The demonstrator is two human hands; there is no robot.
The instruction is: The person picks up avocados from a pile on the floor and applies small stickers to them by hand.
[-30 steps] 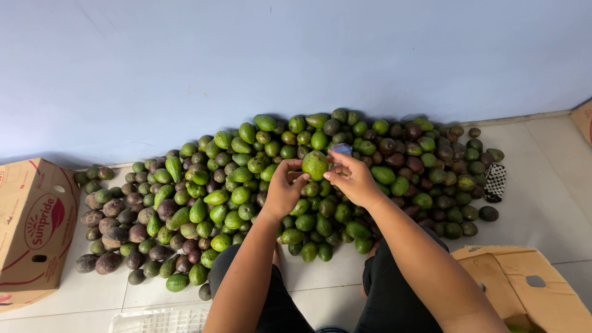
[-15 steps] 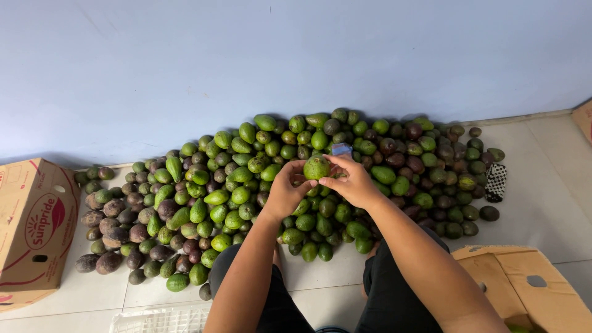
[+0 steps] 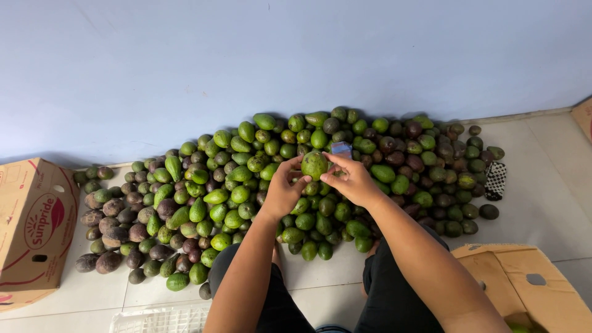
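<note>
Both hands hold one green avocado [image 3: 314,164] above the pile [image 3: 234,197] on the floor. Left hand [image 3: 285,190] cups it at 7 o'clock; right hand [image 3: 350,179] pinches it at 3 o'clock. Best to steady it left-handed while the right fingers [image 3: 327,157] work lightly.

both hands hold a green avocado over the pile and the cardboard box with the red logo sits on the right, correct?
Not quite: the head view shows the logo box on the left. Both hands, left and right, do hold a green avocado over the pile.

Head-worn camera – looking steeply down, close above hands [image 3: 320,182], facing wall [image 3: 296,55]
</note>
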